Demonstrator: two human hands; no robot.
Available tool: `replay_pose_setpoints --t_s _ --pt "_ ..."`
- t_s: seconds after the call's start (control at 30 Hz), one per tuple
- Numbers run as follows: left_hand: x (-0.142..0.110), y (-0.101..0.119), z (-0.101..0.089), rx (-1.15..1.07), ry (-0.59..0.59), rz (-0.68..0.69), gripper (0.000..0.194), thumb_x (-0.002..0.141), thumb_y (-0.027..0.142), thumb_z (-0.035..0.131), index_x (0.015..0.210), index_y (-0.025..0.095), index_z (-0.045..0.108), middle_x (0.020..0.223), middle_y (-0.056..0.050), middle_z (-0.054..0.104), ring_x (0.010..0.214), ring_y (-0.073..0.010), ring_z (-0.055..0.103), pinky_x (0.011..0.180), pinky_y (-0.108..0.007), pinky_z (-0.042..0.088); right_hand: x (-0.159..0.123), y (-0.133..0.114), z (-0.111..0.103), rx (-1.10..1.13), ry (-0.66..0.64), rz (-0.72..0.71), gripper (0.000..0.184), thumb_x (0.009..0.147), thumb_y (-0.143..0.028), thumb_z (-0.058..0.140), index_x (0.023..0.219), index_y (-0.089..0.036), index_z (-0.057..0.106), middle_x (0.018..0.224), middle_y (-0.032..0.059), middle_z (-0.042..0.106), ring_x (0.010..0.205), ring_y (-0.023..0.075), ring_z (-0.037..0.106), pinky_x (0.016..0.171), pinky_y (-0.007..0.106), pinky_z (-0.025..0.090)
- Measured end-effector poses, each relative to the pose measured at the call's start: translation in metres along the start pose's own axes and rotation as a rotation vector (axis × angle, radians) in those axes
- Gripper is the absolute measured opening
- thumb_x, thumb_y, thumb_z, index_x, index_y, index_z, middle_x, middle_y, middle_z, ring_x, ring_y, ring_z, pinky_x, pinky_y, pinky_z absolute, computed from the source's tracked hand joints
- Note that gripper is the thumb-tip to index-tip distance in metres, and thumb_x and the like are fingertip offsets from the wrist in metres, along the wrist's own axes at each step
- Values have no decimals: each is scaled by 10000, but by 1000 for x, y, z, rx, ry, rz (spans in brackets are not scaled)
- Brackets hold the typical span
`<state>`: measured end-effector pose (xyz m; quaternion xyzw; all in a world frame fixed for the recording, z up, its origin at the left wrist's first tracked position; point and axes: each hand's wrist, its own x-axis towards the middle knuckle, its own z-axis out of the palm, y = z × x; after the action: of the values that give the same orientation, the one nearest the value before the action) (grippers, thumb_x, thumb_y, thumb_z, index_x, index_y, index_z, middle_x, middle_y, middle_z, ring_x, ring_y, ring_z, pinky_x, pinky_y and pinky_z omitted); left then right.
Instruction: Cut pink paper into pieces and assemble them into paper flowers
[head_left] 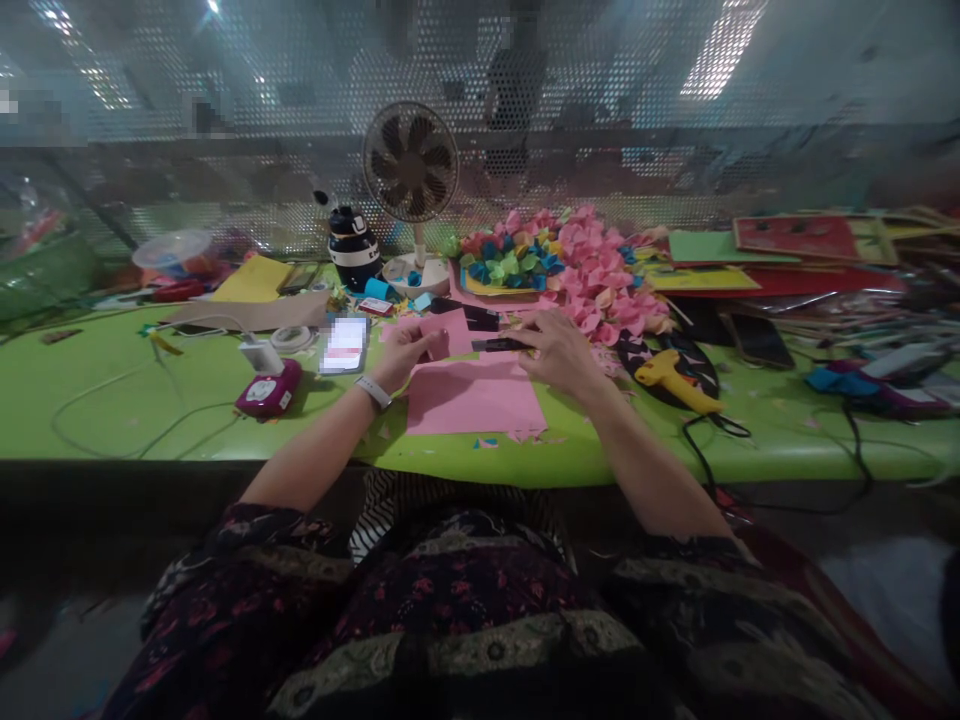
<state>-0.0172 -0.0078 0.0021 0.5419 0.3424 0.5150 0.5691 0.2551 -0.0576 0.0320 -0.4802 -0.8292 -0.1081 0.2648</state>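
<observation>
In the middle of the bench, my left hand [407,352] is closed, its fingertips pinching a small piece of pink paper [453,328]. My right hand [556,350] grips a slim black tool [501,344] with a paler tip that points left, close to that paper; its exact kind is not clear. Below both hands a larger pink sheet [474,402] lies flat near the front edge. Pink and blue paper scraps [486,443] are scattered along its lower side. Behind the hands rests a dark, flat object [466,312], partly covered.
A heap of folded pink paper pieces [592,260] rises behind my right hand. A yellow glue gun [679,380] lies to the right. At left are a lit phone [345,345] and a purple power socket [270,388] with cables. A fan [411,165] and dark flask [354,250] stand behind.
</observation>
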Motion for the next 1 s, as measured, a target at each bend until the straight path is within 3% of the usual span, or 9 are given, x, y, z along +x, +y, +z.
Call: replay_pose_setpoints --t_s 0.17,0.43,0.6,1.0 --pt "-2 2 2 26 1 -8 452 596 511 924 670 129 693 617 -19 670 508 -89 554 503 -218 421 0 -5 6 26 -20 -6 404 851 -172 602 1214 -227 771 1107 124 670 1106 315 560 952 473 462" --pt "0 4 1 -87 18 -40 498 514 496 965 741 131 714 673 -12 680 589 -109 605 602 -245 517 0 1 3 29 -8 1 394 851 -182 600 1196 -249 779 1068 117 669 1055 316 571 924 488 478" --pt "1 1 0 -78 7 -36 472 562 507 946 710 133 698 640 -2 647 572 -98 583 587 -231 492 1 -8 3 39 6 17 399 849 -169 599 1205 -203 774 1070 133 666 1077 316 574 926 471 483" --pt "2 -1 0 -99 31 -51 476 551 485 955 737 129 701 650 -3 654 581 -98 588 586 -229 500 1 -11 7 47 -5 -16 381 844 -171 629 1192 -225 774 1070 122 675 1076 309 582 908 461 487"
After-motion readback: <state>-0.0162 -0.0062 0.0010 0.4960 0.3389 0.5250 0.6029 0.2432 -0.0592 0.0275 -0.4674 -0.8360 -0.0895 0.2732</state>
